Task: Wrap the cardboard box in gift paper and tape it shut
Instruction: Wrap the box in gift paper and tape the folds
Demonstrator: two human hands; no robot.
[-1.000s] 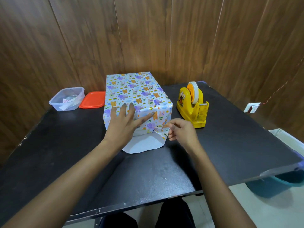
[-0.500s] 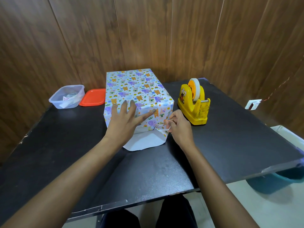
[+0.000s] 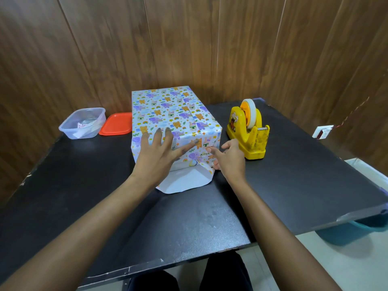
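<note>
Here your left hand lies spread flat against the near end of the wrapped box, fingers fanned over the upper edge and the thumb reaching right along the folded-down flap, while your right hand sits just beside the box's near right corner with the fingers loosely curled at the side tuck; whether it pinches paper or a bit of tape is too small to tell. Keep the left palm pressing so the top flap stays tight to the end face, and crease the right side fold sharply inward along the corner. The bottom flap lies white side up on the black table, not yet raised; fold it up last, probably over the side tucks. The yellow tape dispenser stands near your right hand, so hold with the left and fetch tape with the right.
</note>
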